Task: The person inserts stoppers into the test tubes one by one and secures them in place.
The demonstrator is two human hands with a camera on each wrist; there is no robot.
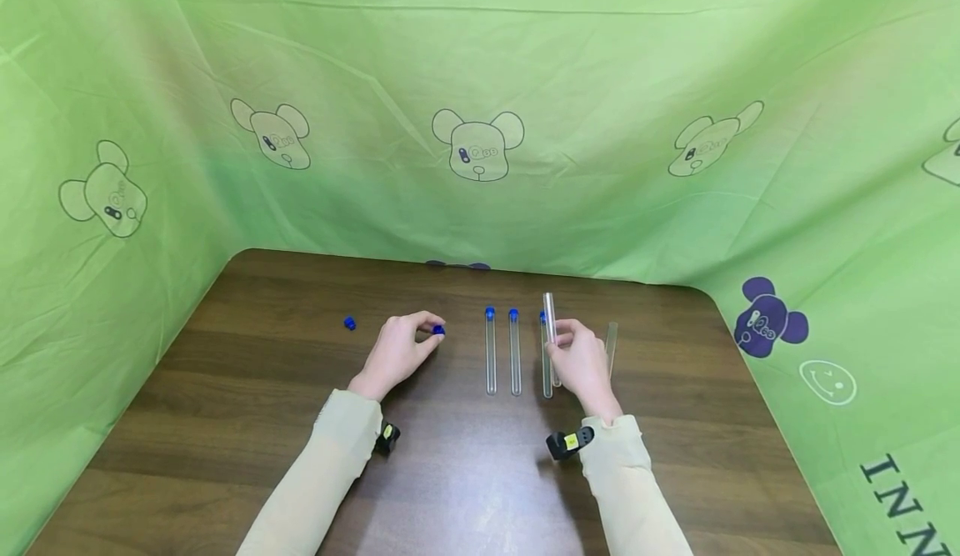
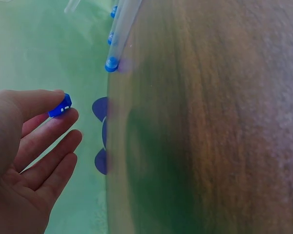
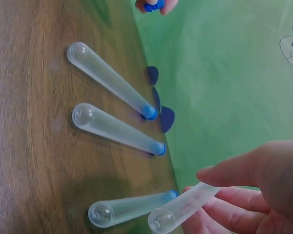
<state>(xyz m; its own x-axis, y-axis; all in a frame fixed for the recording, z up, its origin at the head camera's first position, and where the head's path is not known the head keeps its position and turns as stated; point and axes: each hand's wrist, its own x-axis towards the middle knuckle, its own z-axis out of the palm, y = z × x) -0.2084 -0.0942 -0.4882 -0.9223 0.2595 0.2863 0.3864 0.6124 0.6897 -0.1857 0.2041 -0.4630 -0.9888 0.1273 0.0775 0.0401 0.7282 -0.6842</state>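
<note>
Left hand [image 1: 396,352] with a blue cap [image 1: 438,330], right hand [image 1: 583,363] with a clear tube [image 1: 550,314].
The left hand pinches the blue cap at its two o'clock; the right hand's narrow grip holds the clear tube, which points toward twelve. Three capped tubes [image 1: 515,354] lie on the table [image 1: 187,423] at the left hand's three o'clock, a loose cap [image 1: 350,323] at its ten, another tube [image 1: 612,342] at the right hand's two.

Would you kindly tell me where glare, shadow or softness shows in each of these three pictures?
Head view: pale glare on the near middle of the table; left wrist view: a dark greenish patch, shadow or reflection, on the wood, whose grain looks soft toward the right; right wrist view: small highlights on the round end of the middle capped tube.
</note>
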